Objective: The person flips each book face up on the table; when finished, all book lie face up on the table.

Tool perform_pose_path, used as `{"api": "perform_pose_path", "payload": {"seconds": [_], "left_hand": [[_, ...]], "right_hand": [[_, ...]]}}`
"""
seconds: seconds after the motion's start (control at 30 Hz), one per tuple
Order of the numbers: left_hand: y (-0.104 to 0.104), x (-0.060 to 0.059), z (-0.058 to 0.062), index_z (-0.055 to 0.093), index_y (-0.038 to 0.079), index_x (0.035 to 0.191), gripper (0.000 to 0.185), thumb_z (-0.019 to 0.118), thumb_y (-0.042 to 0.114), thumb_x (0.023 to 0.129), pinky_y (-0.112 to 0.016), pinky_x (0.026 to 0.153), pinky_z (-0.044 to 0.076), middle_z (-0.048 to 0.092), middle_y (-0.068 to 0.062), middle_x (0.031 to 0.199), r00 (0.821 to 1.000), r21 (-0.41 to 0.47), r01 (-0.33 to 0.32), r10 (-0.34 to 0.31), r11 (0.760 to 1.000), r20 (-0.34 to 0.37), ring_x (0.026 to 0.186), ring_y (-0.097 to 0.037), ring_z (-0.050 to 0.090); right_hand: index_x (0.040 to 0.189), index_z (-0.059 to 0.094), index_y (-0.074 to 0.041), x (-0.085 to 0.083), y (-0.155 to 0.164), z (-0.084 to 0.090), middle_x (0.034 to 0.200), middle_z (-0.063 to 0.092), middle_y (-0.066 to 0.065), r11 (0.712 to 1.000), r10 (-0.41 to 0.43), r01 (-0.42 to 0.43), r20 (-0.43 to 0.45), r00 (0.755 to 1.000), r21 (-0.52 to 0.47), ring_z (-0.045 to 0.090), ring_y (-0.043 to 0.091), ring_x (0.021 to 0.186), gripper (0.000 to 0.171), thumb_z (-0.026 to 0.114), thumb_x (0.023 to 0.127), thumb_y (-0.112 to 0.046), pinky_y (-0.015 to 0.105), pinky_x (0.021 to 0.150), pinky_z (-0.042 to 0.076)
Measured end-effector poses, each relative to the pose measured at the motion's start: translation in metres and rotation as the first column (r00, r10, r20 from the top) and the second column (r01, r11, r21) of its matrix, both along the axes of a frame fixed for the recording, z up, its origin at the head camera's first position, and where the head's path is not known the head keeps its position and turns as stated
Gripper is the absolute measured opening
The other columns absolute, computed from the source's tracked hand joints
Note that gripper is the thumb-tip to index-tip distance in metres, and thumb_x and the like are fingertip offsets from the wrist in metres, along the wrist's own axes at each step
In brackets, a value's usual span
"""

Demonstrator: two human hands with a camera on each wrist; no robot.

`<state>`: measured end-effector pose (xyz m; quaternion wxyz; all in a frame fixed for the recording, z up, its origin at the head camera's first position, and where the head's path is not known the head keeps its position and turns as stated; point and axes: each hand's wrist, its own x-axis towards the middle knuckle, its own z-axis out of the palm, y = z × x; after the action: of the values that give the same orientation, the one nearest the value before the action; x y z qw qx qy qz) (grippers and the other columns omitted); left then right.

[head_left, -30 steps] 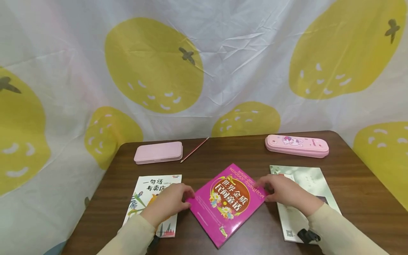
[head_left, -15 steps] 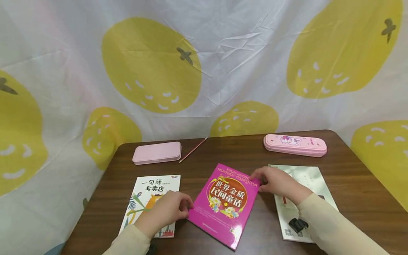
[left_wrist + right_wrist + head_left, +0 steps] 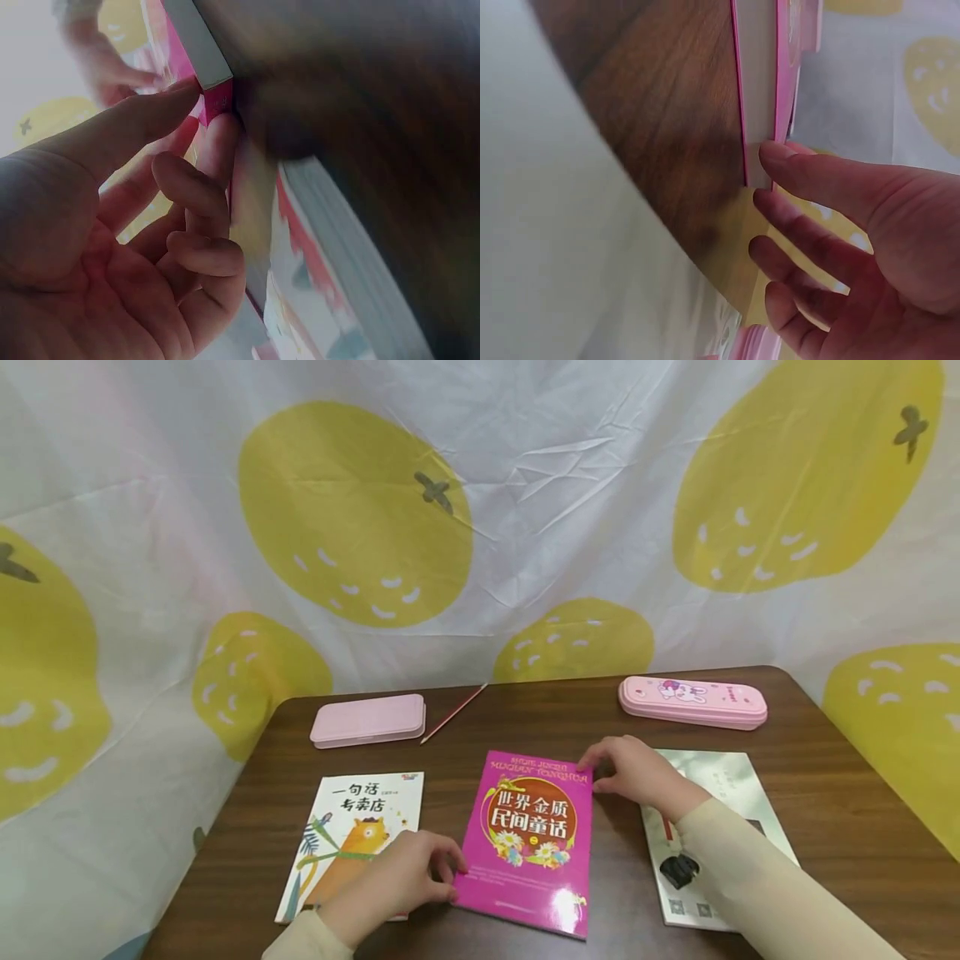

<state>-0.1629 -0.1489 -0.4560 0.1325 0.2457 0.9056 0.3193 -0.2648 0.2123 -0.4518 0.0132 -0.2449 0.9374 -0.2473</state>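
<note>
A magenta book (image 3: 528, 839) lies flat and square at the middle of the brown table (image 3: 847, 810). My left hand (image 3: 408, 878) is at its near left corner; in the left wrist view the thumb (image 3: 150, 112) lies on top of that corner (image 3: 216, 94) and the index finger presses its edge, pinching it, with the other fingers curled. My right hand (image 3: 632, 770) is at the far right corner. In the right wrist view its thumb (image 3: 802, 169) touches the corner of the magenta book (image 3: 759, 112) and the fingers stay nearly straight.
A white picture book (image 3: 352, 835) lies left of the magenta one, a grey-green book (image 3: 723, 781) lies right, under my right forearm. At the back sit a plain pink case (image 3: 369, 720), a pencil (image 3: 454, 713) and a pink rabbit pencil case (image 3: 693, 702). A lemon-print cloth hangs behind.
The magenta book has turned from a diagonal lie to square with the table edge. My left hand moved nearer me with its corner and my right hand moved away with its corner.
</note>
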Motion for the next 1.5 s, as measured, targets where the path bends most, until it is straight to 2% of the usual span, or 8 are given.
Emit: {"api": "perform_pose_path", "payload": {"seconds": [0.27,0.53,0.67,0.87,1.0,1.23,1.4,1.5], "left_hand": [[0.011,0.010,-0.005,0.075,0.014,0.099,0.030,0.091,0.015,0.074,-0.020,0.063,0.044,0.063,0.015,0.068,1.000,0.018,-0.010,0.010,1.000,-0.023,0.061,0.005,0.051],[0.016,0.014,-0.005,0.074,0.015,0.098,0.030,0.091,0.016,0.074,-0.018,0.058,0.043,0.063,0.015,0.068,1.000,0.036,-0.012,0.013,0.999,-0.018,0.058,0.005,0.050],[0.018,0.013,-0.003,0.075,0.019,0.099,0.031,0.092,0.021,0.073,-0.020,0.062,0.044,0.063,0.015,0.072,0.999,-0.029,-0.001,-0.001,1.000,-0.054,0.062,0.004,0.051],[0.028,0.010,0.005,0.078,0.025,0.093,0.021,0.088,0.022,0.075,-0.024,0.063,0.044,0.056,0.009,0.085,0.974,-0.246,-0.018,-0.038,0.969,-0.222,0.074,-0.003,0.049],[0.048,0.003,0.012,0.078,0.023,0.094,0.016,0.083,0.023,0.080,-0.026,0.064,0.045,0.057,0.008,0.086,0.970,-0.295,-0.018,-0.056,0.955,-0.238,0.075,-0.005,0.050],[0.097,-0.004,0.015,0.075,0.025,0.097,0.020,0.084,0.027,0.079,-0.028,0.063,0.047,0.058,0.008,0.087,0.961,-0.348,-0.018,-0.080,0.937,-0.264,0.077,-0.007,0.055],[0.132,-0.009,0.014,0.074,0.023,0.106,0.027,0.084,0.030,0.081,-0.029,0.071,0.053,0.063,0.006,0.097,0.948,-0.335,0.010,-0.115,0.942,-0.295,0.086,-0.009,0.063],[0.147,-0.010,0.012,0.072,0.021,0.116,0.036,0.083,0.032,0.083,-0.026,0.073,0.054,0.064,0.005,0.102,0.953,-0.306,0.024,-0.114,0.952,-0.281,0.087,-0.008,0.062]], "right_hand": [[0.105,0.080,-0.012,-0.013,-0.005,-0.003,0.103,0.077,0.004,1.000,0.000,0.000,-0.016,1.000,0.017,0.068,0.027,0.098,0.026,0.087,0.080,-0.009,0.050,0.094,0.055],[0.107,0.079,-0.012,-0.019,-0.010,-0.004,0.105,0.076,0.006,1.000,0.003,-0.002,-0.026,1.000,0.026,0.067,0.028,0.100,0.026,0.085,0.082,-0.008,0.051,0.096,0.053],[0.106,0.079,-0.012,-0.013,-0.005,-0.006,0.109,0.074,0.008,0.999,0.019,-0.016,-0.083,0.996,0.038,0.064,0.031,0.106,0.025,0.085,0.082,-0.008,0.052,0.098,0.051],[0.102,0.080,-0.019,0.004,0.012,-0.007,0.112,0.070,0.006,0.999,-0.010,0.015,-0.125,0.992,0.043,0.060,0.032,0.111,0.019,0.084,0.084,-0.014,0.054,0.100,0.049],[0.102,0.080,-0.019,0.013,0.034,-0.004,0.112,0.070,0.006,0.997,-0.067,0.071,-0.096,0.993,0.038,0.060,0.032,0.110,0.018,0.084,0.085,-0.014,0.054,0.098,0.049],[0.106,0.079,-0.012,0.021,0.069,0.000,0.117,0.070,0.015,0.989,-0.147,0.148,-0.067,0.987,0.003,0.059,0.041,0.116,0.021,0.082,0.086,-0.010,0.061,0.101,0.046],[0.108,0.078,-0.013,0.025,0.093,-0.002,0.122,0.068,0.018,0.976,-0.214,0.215,-0.033,0.976,0.032,0.056,0.044,0.120,0.021,0.080,0.087,-0.015,0.065,0.103,0.043],[0.111,0.077,-0.013,0.026,0.106,-0.004,0.125,0.067,0.018,0.971,-0.234,0.235,-0.020,0.972,0.043,0.054,0.044,0.122,0.024,0.080,0.088,-0.016,0.067,0.105,0.041]]}}
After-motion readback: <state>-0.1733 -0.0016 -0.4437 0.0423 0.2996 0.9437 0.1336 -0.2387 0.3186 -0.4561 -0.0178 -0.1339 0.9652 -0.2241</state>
